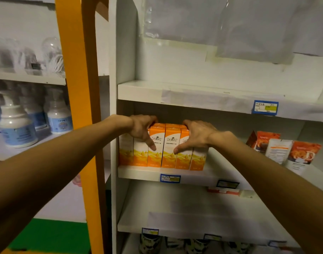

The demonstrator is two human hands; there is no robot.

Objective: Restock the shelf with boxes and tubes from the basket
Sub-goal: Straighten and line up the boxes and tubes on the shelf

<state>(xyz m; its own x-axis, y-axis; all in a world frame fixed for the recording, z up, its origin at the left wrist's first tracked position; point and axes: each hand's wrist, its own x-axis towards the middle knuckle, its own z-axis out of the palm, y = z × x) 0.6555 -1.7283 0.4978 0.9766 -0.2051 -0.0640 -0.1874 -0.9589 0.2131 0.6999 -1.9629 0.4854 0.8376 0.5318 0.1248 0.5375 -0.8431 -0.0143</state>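
Observation:
Several tall orange-and-white boxes [168,149] stand in a row at the left end of the middle white shelf [193,177]. My left hand [141,130] grips the left side of the front group, thumb pressed on a box face and fingers curled over the tops. My right hand [195,135] grips the right side the same way, thumb on the front. Between them the two hands hold three boxes. The basket is out of view.
Orange and white pouches [285,149] stand at the right end of the same shelf. The shelf above [193,97] and the shelf below [193,222] show bare boards. An orange post [78,88] stands left; beyond it are white pump bottles [15,125].

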